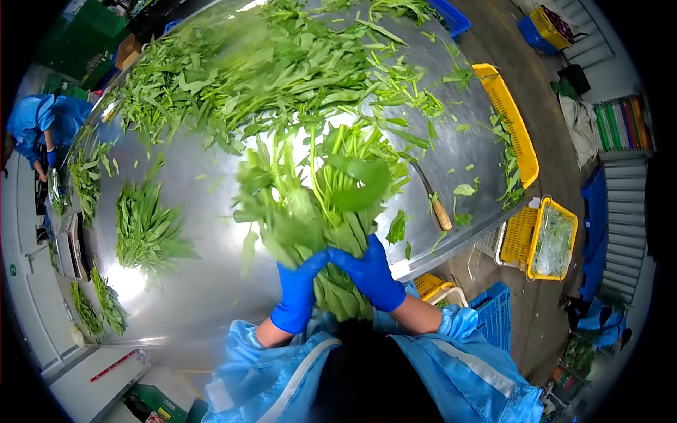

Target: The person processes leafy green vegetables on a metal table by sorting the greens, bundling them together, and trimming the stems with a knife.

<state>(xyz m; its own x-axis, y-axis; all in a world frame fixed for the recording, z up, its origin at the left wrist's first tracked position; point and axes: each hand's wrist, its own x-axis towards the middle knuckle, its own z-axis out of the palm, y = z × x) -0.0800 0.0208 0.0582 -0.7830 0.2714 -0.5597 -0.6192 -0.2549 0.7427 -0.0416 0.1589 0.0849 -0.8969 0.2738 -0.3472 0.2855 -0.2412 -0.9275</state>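
Observation:
Both my hands wear blue gloves. My left hand (300,289) and my right hand (367,273) are wrapped round a thick bunch of water spinach (335,211) from its two sides, thumbs close together at the front. The leafy end hangs toward my body and the cut stems point away; some leaves are smeared by motion. Right of the bunch, a sickle with a wooden handle (441,213) lies on the metal table (211,185). Beyond the bunch spreads a big loose heap of water spinach (261,77). A smaller bunch (148,225) lies to the left.
A yellow crate (509,123) stands against the table's right edge. Past it are another yellow crate with wrapped greens (553,240) and a blue crate (491,317) on the floor. At the far left, a co-worker in a blue smock (53,127) bends over greens.

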